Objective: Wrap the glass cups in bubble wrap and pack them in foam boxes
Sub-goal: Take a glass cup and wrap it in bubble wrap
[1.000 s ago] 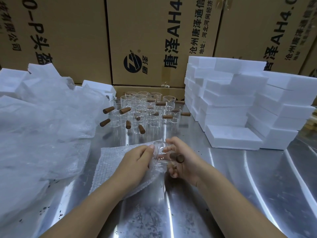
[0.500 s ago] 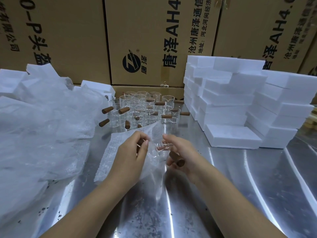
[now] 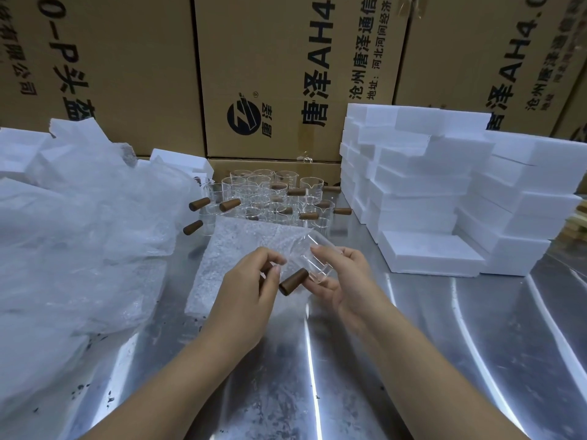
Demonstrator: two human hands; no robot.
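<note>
A clear glass cup (image 3: 313,257) with a brown wooden handle (image 3: 293,282) lies tilted in my right hand (image 3: 341,274), whose fingers curl around its body. My left hand (image 3: 251,289) pinches the edge of a bubble wrap sheet (image 3: 228,249) just left of the handle. The sheet spreads behind the cup and down onto the metal table (image 3: 444,344). Several more glass cups (image 3: 270,198) with wooden handles stand behind it. White foam boxes (image 3: 428,192) are stacked at the right, and one low box (image 3: 428,257) lies in front of the stack.
A large heap of crumpled clear plastic and wrap (image 3: 73,236) covers the left side. More foam pieces (image 3: 181,160) sit behind it. Tall printed cardboard cartons (image 3: 286,74) wall off the back. Dark specks dot the table at lower left.
The cup turned in my right hand, so its handle now points down-left toward me. My left hand moved the bubble wrap sheet up behind the cup and now pinches its edge near the handle.
</note>
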